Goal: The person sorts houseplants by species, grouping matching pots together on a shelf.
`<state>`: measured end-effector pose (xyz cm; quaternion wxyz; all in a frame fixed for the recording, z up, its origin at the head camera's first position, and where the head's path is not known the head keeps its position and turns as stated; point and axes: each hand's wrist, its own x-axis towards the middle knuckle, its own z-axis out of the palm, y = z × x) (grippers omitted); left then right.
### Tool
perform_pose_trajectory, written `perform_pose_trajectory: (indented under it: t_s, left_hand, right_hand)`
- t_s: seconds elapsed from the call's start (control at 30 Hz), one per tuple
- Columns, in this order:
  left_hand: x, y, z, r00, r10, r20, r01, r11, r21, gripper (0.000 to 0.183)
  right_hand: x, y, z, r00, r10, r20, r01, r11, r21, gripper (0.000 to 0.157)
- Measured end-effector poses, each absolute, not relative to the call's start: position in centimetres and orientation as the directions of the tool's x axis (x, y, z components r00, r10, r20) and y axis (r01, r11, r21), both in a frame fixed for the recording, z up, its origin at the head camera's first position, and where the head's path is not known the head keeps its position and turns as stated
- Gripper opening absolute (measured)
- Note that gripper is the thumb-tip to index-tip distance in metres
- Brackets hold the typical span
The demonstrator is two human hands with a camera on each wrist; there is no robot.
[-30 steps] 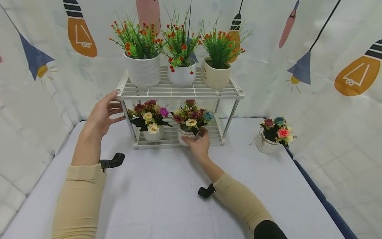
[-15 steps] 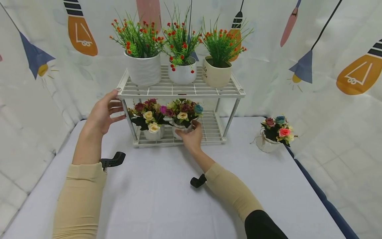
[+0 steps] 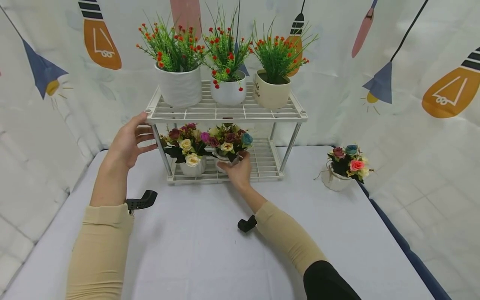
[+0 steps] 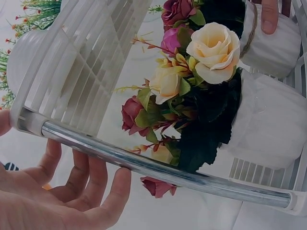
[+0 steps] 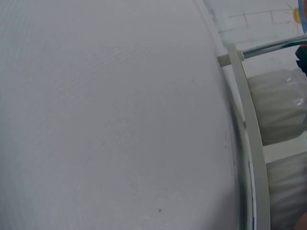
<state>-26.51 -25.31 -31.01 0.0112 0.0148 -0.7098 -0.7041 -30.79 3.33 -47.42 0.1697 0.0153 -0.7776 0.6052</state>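
Note:
In the head view, my right hand (image 3: 238, 168) grips a small white flowerpot (image 3: 221, 166) of artificial roses (image 3: 231, 139) on the lower tier of a white wire rack (image 3: 225, 118). Close to its left stands another white pot (image 3: 193, 168) with cream, maroon and purple roses (image 3: 186, 143). My left hand (image 3: 129, 141) touches the rack's upper left front corner. In the left wrist view, its spread fingers (image 4: 112, 194) lie along the metal post (image 4: 163, 167). A sliver of right-hand finger (image 5: 302, 223) shows at the right wrist view's lower corner.
On the top tier stand a large white pot (image 3: 180, 89), a smaller white pot (image 3: 228, 93) and a cream pot (image 3: 271, 91), all with grassy red-flowered plants. One more rose pot (image 3: 335, 180) sits at the right of the white-covered table (image 3: 195, 246). A printed curtain (image 3: 337, 96) hangs behind.
My right hand has slid the gripped pot leftward along the lower tier, close to the other rose pot, mostly in the first half second. My left hand has stayed at the rack corner.

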Motion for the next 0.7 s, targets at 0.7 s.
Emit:
perform_pose_trajectory:
  t_s: [0.7]
  left_hand:
    - [-26.5, -25.2, -31.1, -0.999, -0.038, 0.004, 0.004, 0.005, 1.000, 0.048]
  right_hand:
    - [-27.9, 8.7, -46.9, -0.996, 0.047, 0.082, -0.079, 0.060, -0.995, 0.065]
